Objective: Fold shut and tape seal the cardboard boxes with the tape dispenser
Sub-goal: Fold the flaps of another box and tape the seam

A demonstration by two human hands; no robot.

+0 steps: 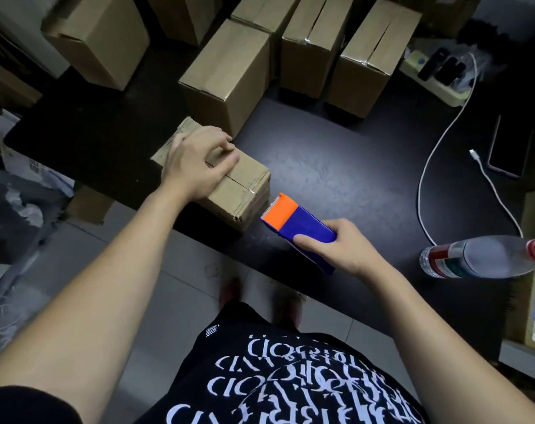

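Our left hand (196, 166) curls over small brown cardboard box (245, 194); right hand (336, 249) grips blue-and-orange tape dispenser (293, 221) just beside.

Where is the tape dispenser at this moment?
Head view, just right of centre: the tape dispenser is gripped by the right hand above the table, by its near edge, its orange end beside the small box the left hand holds.

Dim room; a soft overhead light pools on the matte black bench (336, 166). The corners darken, the wide lens bows the edges, and the clear plastic bottle (474, 255) is blurred.
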